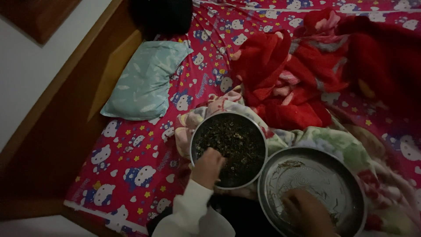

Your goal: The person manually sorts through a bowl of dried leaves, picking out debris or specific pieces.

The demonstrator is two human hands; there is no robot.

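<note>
Dark dried leaves [234, 142] fill the left metal bowl [258, 131]; your left hand [208, 166] pinches some, your right hand's [307, 213] fingers rest curled in the near-right metal plate [351, 184].

Pretty dim room, light's low and kinda flat. Bed takes up most of the view, with a hot-pink cartoon-cat bedsheet [131, 162] and a wooden bed frame [66, 118] running along the left side. Pale teal pillow [144, 81] sits near the headboard end. Crumpled red blanket [298, 74] is bunched up on the right. White wall [30, 74] at far left, with a dark wooden piece up in the corner.
</note>
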